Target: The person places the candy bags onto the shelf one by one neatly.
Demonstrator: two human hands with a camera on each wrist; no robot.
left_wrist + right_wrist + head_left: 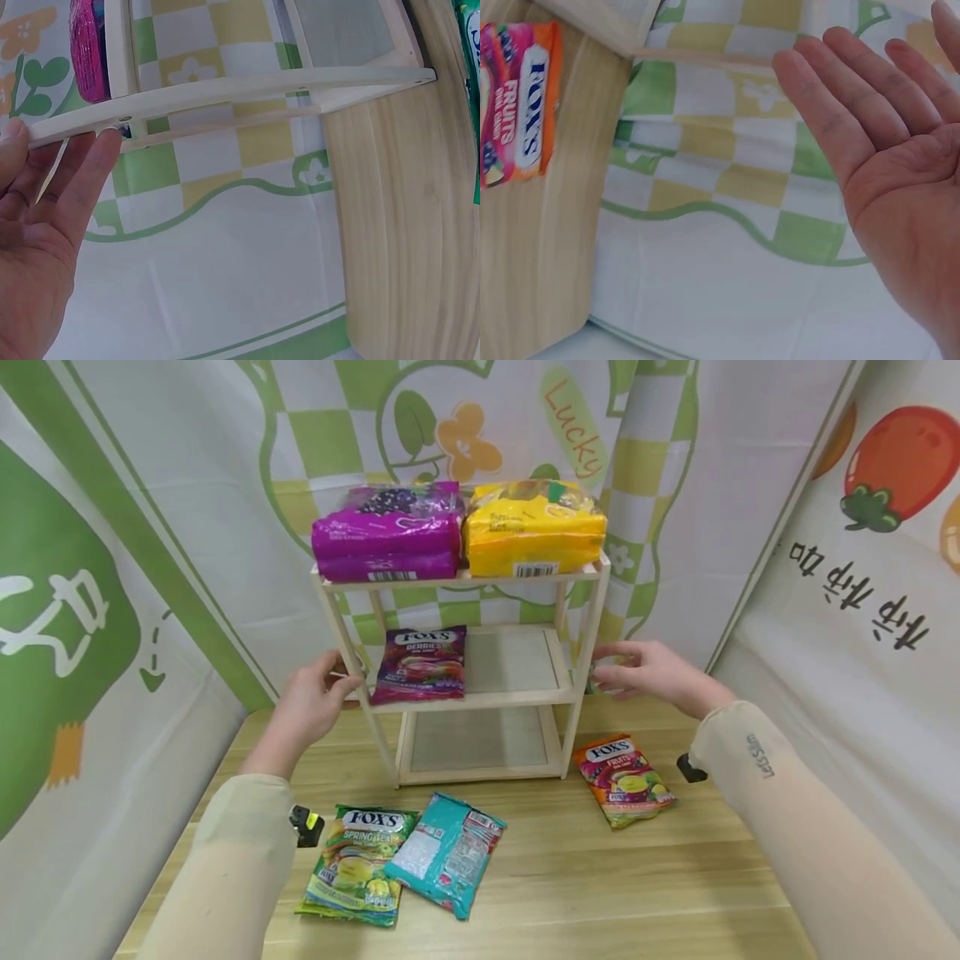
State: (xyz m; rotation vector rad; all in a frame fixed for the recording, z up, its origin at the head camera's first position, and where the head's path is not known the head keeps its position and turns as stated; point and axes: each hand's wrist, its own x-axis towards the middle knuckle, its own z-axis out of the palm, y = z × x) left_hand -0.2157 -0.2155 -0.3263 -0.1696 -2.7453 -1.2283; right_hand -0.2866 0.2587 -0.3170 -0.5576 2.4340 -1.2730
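A three-level pale wooden shelf rack [517, 697] stands at the back of the table. My left hand [311, 702] holds its left front post, thumb on one side and fingertips on the other, as the left wrist view shows at the post [225, 86]. Beside the right post is my right hand [637, 672], its fingers [832, 120] straight with nothing in them. A purple candy bag [386, 539] and a yellow candy bag [536, 531] lie on the top level. On the middle level, a Fox's Berries bag [422, 667] leans toward the left.
On the wooden table [555, 893], a green Fox's Spring Tea bag [358, 868] lies at front left, touched by a teal bag [450, 852] with its back up. A Fox's Fruits bag [624, 781] lies right of the rack. A printed curtain [480, 435] hangs behind.
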